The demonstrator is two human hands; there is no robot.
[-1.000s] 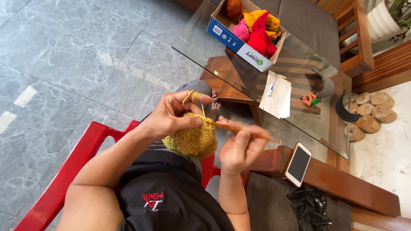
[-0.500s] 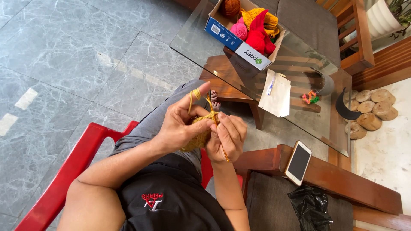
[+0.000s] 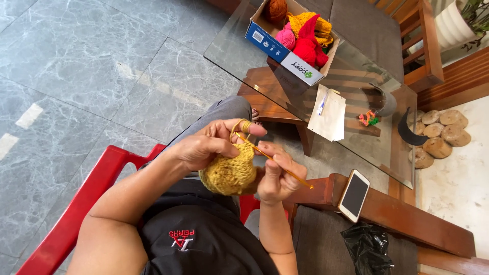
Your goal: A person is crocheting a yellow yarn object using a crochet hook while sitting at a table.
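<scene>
Head view: your glass tabletop [image 3: 356,76] carries a cardboard box of coloured yarn balls [image 3: 295,38]. Since a moment ago your hands drew together, then eased apart, suggesting a stitch completed. Your left hand [image 3: 204,147] pinches the mustard crocheted piece [image 3: 229,173] at your lap; your right hand [image 3: 277,175] grips the slim golden crochet hook [image 3: 275,162]

yarn piece [image 3: 227,174]: soft, fuzzy yellow wool I hold
hook [image 3: 275,161]: thin, smooth
table [image 3: 239,51]: shiny glass
chair [image 3: 76,214]: glossy red plastic
</scene>
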